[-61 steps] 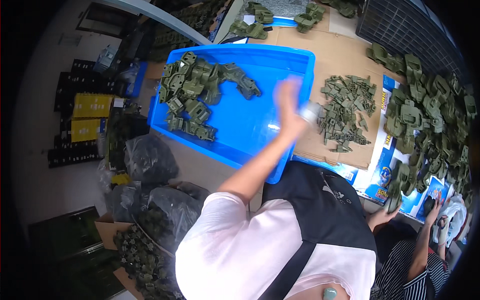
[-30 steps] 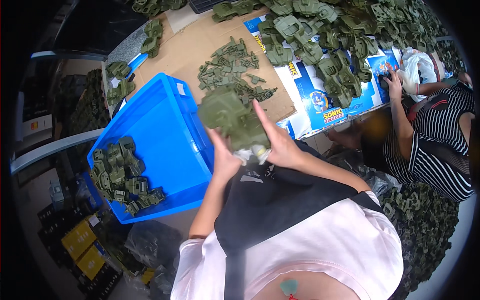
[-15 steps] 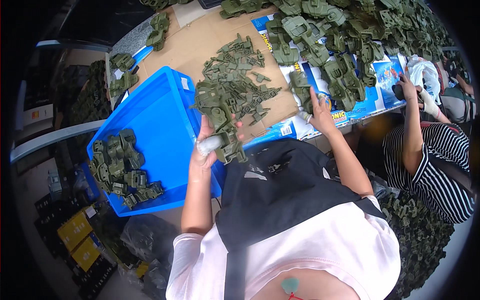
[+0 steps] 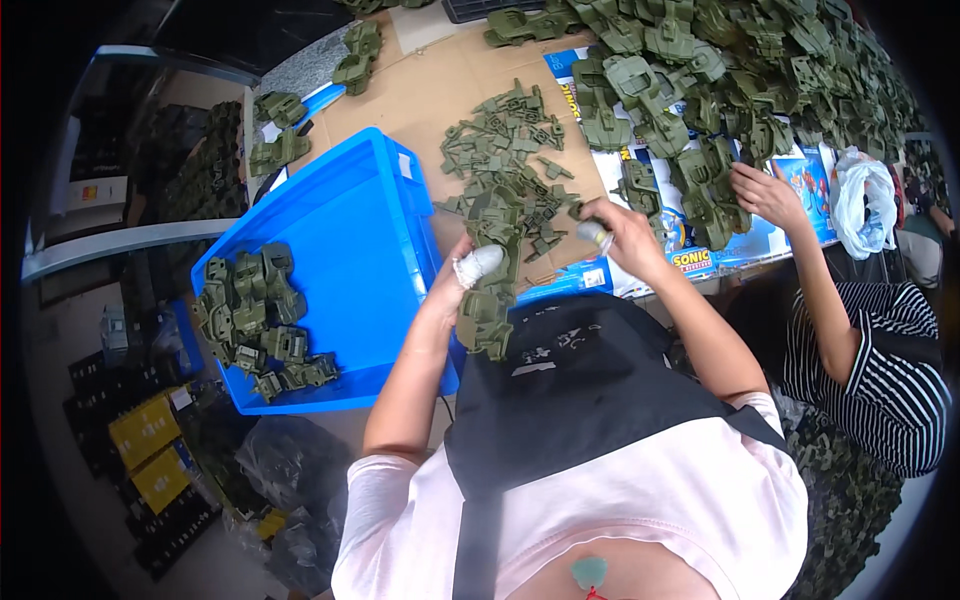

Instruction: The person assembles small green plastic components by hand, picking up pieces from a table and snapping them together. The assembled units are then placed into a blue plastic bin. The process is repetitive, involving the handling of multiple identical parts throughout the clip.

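My left hand [image 4: 455, 285], its thumb wrapped in white, is closed around olive-green plastic toy vehicle bodies [image 4: 486, 325], held in front of my apron. Their upper end overlaps a pile of small green plastic parts [image 4: 510, 125] on the cardboard. My right hand [image 4: 630, 243], with white and yellow wrapping on a digit, is closed to the right of that pile. Something small and dark shows at its fingertips, too unclear to name. Beside this hand, another green vehicle body [image 4: 640, 190] lies on the printed sheet.
A blue plastic bin [image 4: 330, 240] stands at left, with several green vehicle bodies [image 4: 255, 305] inside. More bodies [image 4: 700, 75] are heaped at the far right. A co-worker's hand [image 4: 770, 197] reaches to that heap, near a white plastic bag [image 4: 863, 205].
My right hand has come left toward the small parts and closed. The left hand and its vehicle bodies have shifted right. The co-worker's hand has moved left to the heap. The whole view has shifted somewhat.
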Action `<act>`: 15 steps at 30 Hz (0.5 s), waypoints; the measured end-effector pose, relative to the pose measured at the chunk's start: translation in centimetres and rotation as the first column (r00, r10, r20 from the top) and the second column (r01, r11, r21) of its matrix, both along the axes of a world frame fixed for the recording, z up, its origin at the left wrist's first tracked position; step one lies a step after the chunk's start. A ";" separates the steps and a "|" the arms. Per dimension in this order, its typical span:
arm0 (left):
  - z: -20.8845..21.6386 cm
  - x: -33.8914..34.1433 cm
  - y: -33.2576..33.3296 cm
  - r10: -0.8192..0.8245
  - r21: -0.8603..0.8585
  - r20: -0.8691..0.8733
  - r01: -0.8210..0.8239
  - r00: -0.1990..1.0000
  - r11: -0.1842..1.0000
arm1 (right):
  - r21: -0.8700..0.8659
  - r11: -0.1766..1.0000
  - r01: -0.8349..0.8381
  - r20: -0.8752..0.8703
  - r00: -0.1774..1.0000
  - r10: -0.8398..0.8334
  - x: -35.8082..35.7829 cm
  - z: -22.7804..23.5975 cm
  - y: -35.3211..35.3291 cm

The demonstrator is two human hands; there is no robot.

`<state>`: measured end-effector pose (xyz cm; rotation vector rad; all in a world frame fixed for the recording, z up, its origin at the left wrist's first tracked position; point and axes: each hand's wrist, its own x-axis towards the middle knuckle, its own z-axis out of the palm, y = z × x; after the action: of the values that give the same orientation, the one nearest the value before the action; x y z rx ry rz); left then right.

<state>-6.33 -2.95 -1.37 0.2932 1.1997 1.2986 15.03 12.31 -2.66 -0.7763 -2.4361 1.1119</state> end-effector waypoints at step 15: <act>2.2 2.3 1.9 -0.430 0.050 -0.203 0.448 0.880 0.893 | -0.102 0.982 -0.156 0.060 0.985 0.163 -0.4 4.8 -2.2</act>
<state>-4.07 -1.08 0.82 0.7296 1.1428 0.9421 14.64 10.11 2.14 -0.6669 -2.5554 1.2920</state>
